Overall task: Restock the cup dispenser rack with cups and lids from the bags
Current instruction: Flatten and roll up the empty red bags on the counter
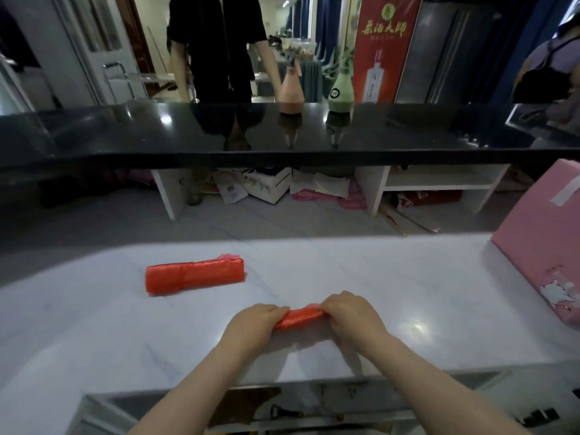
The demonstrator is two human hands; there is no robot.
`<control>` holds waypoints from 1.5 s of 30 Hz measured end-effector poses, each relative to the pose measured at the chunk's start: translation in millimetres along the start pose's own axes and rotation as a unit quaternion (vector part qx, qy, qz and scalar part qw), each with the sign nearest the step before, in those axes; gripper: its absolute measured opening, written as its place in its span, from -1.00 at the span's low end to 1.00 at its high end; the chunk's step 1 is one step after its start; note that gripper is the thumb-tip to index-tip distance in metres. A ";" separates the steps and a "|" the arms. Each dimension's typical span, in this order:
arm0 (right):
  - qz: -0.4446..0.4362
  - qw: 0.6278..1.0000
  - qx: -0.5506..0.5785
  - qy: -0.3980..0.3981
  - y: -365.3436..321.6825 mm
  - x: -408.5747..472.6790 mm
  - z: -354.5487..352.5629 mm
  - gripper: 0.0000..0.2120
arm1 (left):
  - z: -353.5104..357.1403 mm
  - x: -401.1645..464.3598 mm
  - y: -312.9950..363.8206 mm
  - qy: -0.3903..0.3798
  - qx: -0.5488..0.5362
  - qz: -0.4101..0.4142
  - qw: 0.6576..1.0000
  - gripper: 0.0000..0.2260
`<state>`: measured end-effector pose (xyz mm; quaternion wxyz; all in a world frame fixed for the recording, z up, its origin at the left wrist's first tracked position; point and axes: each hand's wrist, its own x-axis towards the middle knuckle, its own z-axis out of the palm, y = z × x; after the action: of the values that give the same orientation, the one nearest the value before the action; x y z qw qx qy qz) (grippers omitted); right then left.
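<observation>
A small red plastic bag [299, 318], rolled or bunched into a strip, lies on the white marble counter [408, 293] between my hands. My left hand [251, 324] grips its left end and my right hand [351, 315] grips its right end, fingers curled over it. A longer red plastic-wrapped roll [194, 275] lies on the counter farther back to the left, apart from both hands. What the wrappers hold is hidden. No cup dispenser rack is in view.
A pink cardboard box [539, 249] stands at the counter's right. A raised black bar top [282, 133] runs across behind, carrying a pink bottle [291, 89] and a green bottle [341, 89]. A person in black [219, 45] stands beyond it. Another person is at far right.
</observation>
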<state>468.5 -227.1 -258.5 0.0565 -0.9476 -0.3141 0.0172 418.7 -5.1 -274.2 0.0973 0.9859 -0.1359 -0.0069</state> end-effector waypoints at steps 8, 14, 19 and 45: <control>-0.081 0.990 -0.009 0.113 -51.9 32.8 -28.6 -0.43 | -38.0 -31.0 -45.1 0.095 -0.024 -0.046 0.994 -0.55; -0.137 0.979 -0.002 0.153 -80.1 66.1 -34.6 -0.43 | -53.4 -44.1 -86.2 0.139 -0.078 -0.080 0.984 -0.54; -0.152 0.968 0.023 0.199 -103.9 115.1 -31.7 -0.49 | -75.5 -45.9 -125.8 0.188 -0.023 -0.071 0.979 -0.47; -0.021 0.996 0.088 0.025 -103.9 147.0 42.7 -0.42 | -48.6 -31.0 -190.1 0.032 -0.063 -0.066 0.995 -0.51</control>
<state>521.9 -52.4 -288.2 0.1475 -0.9322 -0.3298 0.0203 441.5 192.0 -263.8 0.1630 0.9843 -0.0666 0.0100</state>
